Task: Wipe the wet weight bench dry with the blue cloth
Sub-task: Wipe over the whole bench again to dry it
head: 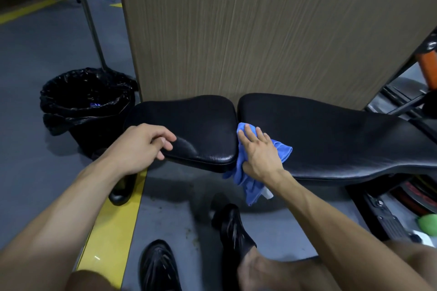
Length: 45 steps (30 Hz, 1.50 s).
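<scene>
A wood panel (272,30) is standing behind the black bench (331,139), which is lying across the grey floor (35,59) with a lined bin (82,106) just beside its seat end. The right hand (260,151) is pressing the blue cloth (248,172) at the gap between the two pads, fingers straight and slightly spread, cloth hanging over the near edge. The left hand (144,144) is gripping the seat pad's corner, fingers curled over it.

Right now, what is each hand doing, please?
Left hand: fingers curled over the near edge of the seat pad, holding it.
Right hand: fingers straight, pressing the blue cloth onto the back pad.
</scene>
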{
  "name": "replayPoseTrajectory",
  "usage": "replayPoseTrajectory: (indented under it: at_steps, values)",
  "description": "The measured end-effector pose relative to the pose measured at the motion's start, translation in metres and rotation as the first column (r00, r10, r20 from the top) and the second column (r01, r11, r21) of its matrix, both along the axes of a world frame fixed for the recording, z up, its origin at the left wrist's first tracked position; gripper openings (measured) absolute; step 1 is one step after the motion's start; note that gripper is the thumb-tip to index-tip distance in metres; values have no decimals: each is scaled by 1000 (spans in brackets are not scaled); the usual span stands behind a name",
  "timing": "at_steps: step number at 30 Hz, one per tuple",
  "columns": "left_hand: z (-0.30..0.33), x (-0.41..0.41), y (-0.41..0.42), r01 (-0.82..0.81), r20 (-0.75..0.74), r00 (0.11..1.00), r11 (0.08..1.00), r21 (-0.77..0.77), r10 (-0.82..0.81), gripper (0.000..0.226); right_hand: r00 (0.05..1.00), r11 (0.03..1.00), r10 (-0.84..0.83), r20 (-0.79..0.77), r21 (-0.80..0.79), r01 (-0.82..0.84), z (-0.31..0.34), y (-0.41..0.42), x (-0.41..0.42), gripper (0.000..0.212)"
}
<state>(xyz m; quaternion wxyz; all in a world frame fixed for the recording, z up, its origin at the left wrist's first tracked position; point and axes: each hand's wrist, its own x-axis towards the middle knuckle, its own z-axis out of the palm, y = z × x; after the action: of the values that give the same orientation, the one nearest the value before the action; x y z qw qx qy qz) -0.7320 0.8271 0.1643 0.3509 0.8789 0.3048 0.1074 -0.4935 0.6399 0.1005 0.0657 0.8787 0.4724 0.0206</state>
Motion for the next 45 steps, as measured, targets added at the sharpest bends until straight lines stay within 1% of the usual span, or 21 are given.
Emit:
replayPoseTrajectory:
  at_steps: [3, 4, 5, 6, 8, 9, 12, 15, 16, 20, 22, 23, 25, 28, 32, 34, 36, 39, 40, 42, 45]
  values:
    - [2, -3, -3, 6, 1, 1000, 1000, -5, -6, 30, 993, 984, 47, -113, 179, -26, 12, -7, -4, 64]
    - [2, -4, -2, 6, -3, 1000, 1000, -5, -6, 30, 992, 974, 50, -117, 225, -23, 12, -12, -8, 59]
    - [1, -6, 0, 3, -7, 1000, 1000, 0, -3, 30, 993, 967, 60, -98, 251, -33, 8, -20, -12, 60]
    - [1, -6, 2, -4, -9, 1000, 1000, 5, 4, 30, 996, 968, 73, -53, 245, -58, 1, -29, -15, 67]
    - [0, -4, 6, -13, -2, 1000, 1000, 9, 13, 30, 996, 988, 76, 37, 132, -80, -16, -42, -18, 87]
    - [-1, -1, 7, -12, 2, 1000, 1000, 9, 12, 30, 995, 993, 63, 73, 93, -70, -22, -43, -17, 93]
    - [-5, 11, 6, 25, 5, 1000, 1000, 17, -25, 30, 994, 996, 38, 104, 77, -46, -18, -21, -6, 96]
    - [-9, 21, 5, 70, 1, 998, 997, 32, -70, 32, 999, 999, 38, -2, -6, -38, -3, 0, 4, 92]
    - [-9, 23, 5, 78, -6, 997, 996, 35, -78, 32, 998, 999, 47, -45, -9, -47, 0, 1, 8, 89]
    - [-10, 30, 3, 101, -26, 995, 993, 57, -100, 31, 962, 985, 89, -259, 163, -48, 7, -8, 20, 78]
    - [-11, 36, 2, 112, -39, 993, 992, 54, -110, 31, 944, 969, 93, -318, 247, -12, 6, -13, 16, 76]
    - [-12, 40, 1, 122, -45, 992, 991, 55, -119, 31, 952, 960, 92, -291, 280, -7, 3, -17, 11, 75]
    - [-14, 49, 1, 146, -47, 989, 987, 63, -144, 32, 988, 945, 56, -142, 328, -6, -9, -29, -7, 73]
    - [-17, 69, 2, 182, -25, 983, 979, 93, -180, 31, 999, 945, -27, 43, 326, 12, -32, -57, -28, 79]
    - [-25, 104, 0, 228, 45, 971, 962, 151, -237, 34, 982, 930, -102, 156, 365, 39, -53, -77, -30, 81]
    - [-28, 122, -5, 271, 62, 956, 945, 183, -286, 38, 983, 942, -87, 160, 334, 29, -49, -62, -22, 80]
    - [-32, 140, -13, 310, 95, 936, 921, 235, -339, 39, 988, 950, 9, 156, 306, -57, -38, -37, -4, 83]
    - [-35, 164, -26, 376, 131, 898, 888, 264, -419, 39, 989, 950, 125, 74, 277, -141, -26, -21, 20, 80]
    - [-36, 171, -30, 391, 137, 890, 881, 266, -436, 38, 992, 950, 116, 52, 286, -126, -25, -23, 19, 77]
    - [-39, 183, -38, 411, 141, 877, 870, 273, -459, 36, 998, 937, 24, 66, 347, -46, -29, -35, 3, 74]
    - [-45, 198, -49, 478, 98, 845, 826, 299, -525, 34, 993, 839, -114, 24, 538, 83, -50, -66, -25, 75]
